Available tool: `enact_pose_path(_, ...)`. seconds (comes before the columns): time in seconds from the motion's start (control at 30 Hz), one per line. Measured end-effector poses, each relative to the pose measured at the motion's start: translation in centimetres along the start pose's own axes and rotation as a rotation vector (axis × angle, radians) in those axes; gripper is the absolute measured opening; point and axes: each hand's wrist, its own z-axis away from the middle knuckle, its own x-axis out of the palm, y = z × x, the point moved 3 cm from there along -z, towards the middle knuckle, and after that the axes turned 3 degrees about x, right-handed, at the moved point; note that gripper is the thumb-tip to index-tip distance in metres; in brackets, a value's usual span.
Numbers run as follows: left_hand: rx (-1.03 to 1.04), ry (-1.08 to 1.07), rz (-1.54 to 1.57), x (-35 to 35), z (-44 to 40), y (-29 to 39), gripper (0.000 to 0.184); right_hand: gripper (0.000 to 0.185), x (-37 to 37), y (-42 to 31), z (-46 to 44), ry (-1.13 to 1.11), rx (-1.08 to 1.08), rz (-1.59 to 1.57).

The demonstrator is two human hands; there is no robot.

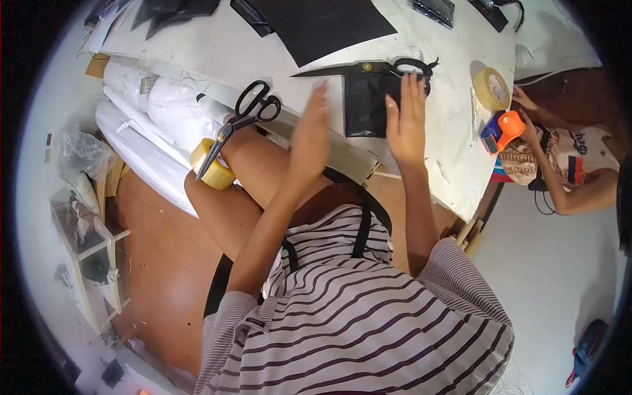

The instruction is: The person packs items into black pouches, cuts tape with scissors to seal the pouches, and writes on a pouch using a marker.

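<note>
My left hand (311,139) is raised over my lap at the table's near edge, fingers stretched out and slightly blurred, holding nothing. My right hand (407,125) has its fingers extended and its thumb apart, beside the right edge of a flat black rectangular piece (364,110); whether it touches the piece I cannot tell. Large black-handled scissors (366,67) lie across the top of that piece, blades pointing left. A second pair of scissors (241,125) rests on my leg, its blades over a yellowish tape roll (214,166) on my lap.
Black sheet material (322,26) lies across the far side of the white table (454,138). A tape roll (492,89) sits near its right edge. There another person's hand (528,128) touches an orange tape dispenser (507,130). White wrapped rolls (151,151) lie at left.
</note>
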Motion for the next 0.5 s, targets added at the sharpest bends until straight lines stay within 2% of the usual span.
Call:
enact_pose_path(0.07, 0.326, -0.169, -0.401, 4.0, -2.7, 0.8, 0.048, 0.05, 2.1, 0.6, -0.1, -0.031, -0.056, 0.061)
enact_pose_path(0.17, 0.364, -0.298, -0.579, 7.4, -3.8, -2.0, 0.055, 0.056, 4.4, 1.7, 0.9, -0.197, -0.039, 0.26)
enact_pose_path(0.27, 0.364, -0.298, -0.728, 7.5, -2.7, -2.0, 0.054, 0.058, 3.5, 1.3, 2.1, -0.248, 0.027, 0.274)
enact_pose_path(0.33, 0.388, -0.303, -0.772, 7.4, -2.5, -1.9, 0.053, 0.056, 3.3, 1.0, 2.4, -0.23, 0.039, 0.31)
enact_pose_path(0.5, 0.301, -0.348, -0.781, 7.2, -2.7, -1.5, 0.05, 0.051, 3.5, 1.2, 2.2, -0.228, 0.08, 0.353)
